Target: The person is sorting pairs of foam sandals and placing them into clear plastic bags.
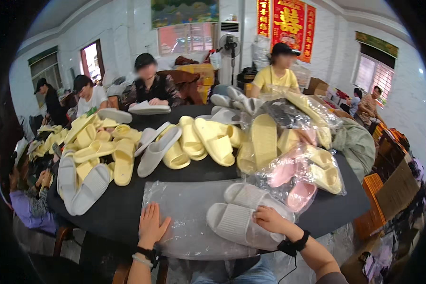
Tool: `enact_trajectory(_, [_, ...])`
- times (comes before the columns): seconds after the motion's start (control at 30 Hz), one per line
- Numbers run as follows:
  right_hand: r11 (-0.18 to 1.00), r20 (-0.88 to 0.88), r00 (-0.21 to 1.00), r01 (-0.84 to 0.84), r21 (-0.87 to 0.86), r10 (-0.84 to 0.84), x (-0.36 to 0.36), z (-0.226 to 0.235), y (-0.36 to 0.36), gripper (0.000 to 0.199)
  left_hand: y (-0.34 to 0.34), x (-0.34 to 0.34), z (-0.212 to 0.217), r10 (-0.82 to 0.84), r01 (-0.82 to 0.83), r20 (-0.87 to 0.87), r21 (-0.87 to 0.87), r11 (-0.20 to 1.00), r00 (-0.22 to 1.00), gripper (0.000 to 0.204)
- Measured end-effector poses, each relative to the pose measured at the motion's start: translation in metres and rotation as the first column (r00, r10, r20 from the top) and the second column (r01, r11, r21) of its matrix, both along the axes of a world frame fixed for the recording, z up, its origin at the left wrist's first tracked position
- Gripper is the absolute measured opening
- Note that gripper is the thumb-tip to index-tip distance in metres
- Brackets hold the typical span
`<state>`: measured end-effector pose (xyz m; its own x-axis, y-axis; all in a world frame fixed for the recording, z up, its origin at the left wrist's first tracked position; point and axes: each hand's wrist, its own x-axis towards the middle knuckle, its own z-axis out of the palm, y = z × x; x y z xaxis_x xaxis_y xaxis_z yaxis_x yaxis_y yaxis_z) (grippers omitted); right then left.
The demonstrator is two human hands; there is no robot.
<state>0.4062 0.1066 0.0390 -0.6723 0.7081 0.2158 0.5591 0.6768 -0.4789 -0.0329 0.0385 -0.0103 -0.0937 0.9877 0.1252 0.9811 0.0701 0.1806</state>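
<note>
A pair of light grey slippers (229, 220) lies side by side near the front edge of the table, toes pointing left. The curled fingers of my right hand (271, 219) grip the nearer slipper just behind its ribbed strap. Beneath the pair and to its left spreads a clear plastic bag (190, 213); I cannot tell whether the slippers are inside it or on top. My left hand (153, 223) rests flat on the left end of that bag, fingers stretched out.
Loose yellow slippers (215, 142) and grey slippers (91, 188) are heaped across the black table (118, 215). Bagged pink slippers (300, 195) and yellow ones pile up at right. Across the table sit a person in yellow (279, 75) and a person handling a light slipper (149, 108).
</note>
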Motion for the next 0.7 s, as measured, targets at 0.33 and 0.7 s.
enact_trajectory(0.33, [0.762, -0.552, 0.668, 0.034, -0.647, -0.499, 0.103, 0.040, -0.071, 0.021, -0.005, 0.005, -0.002, 0.000, -0.001, 0.011, 0.048, 0.999, 1.000, 0.084])
enact_trajectory(0.7, [0.812, -0.666, 0.604, -0.052, -0.581, -0.438, 0.007, 0.081, -0.121, 0.029, 0.008, 0.011, 0.000, -0.027, 0.029, -0.020, 0.098, 0.995, 0.999, 0.082])
